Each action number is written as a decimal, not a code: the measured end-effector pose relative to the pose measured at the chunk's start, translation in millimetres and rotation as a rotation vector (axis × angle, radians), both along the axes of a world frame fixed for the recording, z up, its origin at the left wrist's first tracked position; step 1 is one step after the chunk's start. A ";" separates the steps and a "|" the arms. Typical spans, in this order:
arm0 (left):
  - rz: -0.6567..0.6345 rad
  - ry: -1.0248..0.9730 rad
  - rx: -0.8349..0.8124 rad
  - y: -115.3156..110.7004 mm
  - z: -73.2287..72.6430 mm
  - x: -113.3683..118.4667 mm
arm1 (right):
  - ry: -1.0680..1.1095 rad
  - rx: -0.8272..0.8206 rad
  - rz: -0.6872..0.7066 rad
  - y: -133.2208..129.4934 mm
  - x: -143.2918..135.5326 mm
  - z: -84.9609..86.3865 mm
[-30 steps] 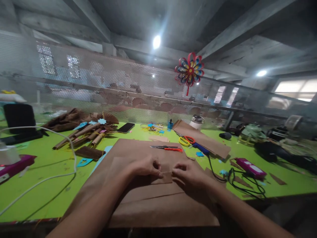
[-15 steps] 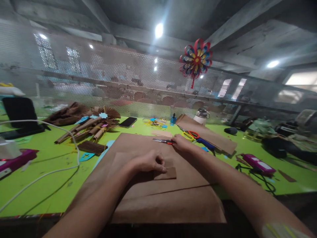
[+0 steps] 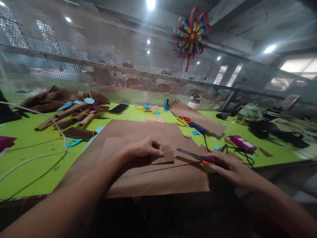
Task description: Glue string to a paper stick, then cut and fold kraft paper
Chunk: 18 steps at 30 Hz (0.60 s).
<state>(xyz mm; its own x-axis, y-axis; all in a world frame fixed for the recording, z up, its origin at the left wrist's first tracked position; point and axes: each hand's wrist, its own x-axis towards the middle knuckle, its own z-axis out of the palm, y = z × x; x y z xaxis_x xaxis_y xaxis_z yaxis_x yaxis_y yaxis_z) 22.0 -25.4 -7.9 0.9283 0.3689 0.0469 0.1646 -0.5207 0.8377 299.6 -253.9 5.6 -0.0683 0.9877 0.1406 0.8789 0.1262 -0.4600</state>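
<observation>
Over the large brown paper (image 3: pixel 158 185) my left hand (image 3: pixel 148 147) pinches the upper edge of a small folded brown paper piece (image 3: pixel 164 157). My right hand (image 3: pixel 226 165) is closed round the handles of black scissors with orange-red on the grips (image 3: pixel 195 156). Their blades point left, toward the small piece, and do not touch it. A lighter brown sheet (image 3: pixel 109 148) lies on the large paper, partly under my left forearm.
Yellow and red-handled scissors (image 3: pixel 183 121) lie behind, beside a blue-handled tool (image 3: pixel 197 127) and brown paper (image 3: pixel 198 118). Rolled brown paper pieces (image 3: pixel 71 112) and a phone (image 3: pixel 119 108) are at back left. A purple box (image 3: pixel 242 142) stands right; a white cable (image 3: pixel 37 158) crosses the left side.
My right hand has moved right and nearer with the black scissors, away from the back of the large paper. My left hand still pinches the small piece. The view has shifted.
</observation>
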 end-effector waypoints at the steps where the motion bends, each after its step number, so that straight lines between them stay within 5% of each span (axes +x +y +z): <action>1: -0.011 -0.002 -0.006 -2.6 0.3 2.1 | 0.006 0.011 -0.026 -11.8 -3.4 -5.0; 6: -0.110 -0.011 0.077 -13.3 2.3 11.3 | -0.008 0.074 -0.072 -34.0 -21.0 -20.8; 18: -0.120 0.025 0.110 -31.4 -1.2 36.5 | -0.057 0.114 0.047 -28.9 -25.3 -24.0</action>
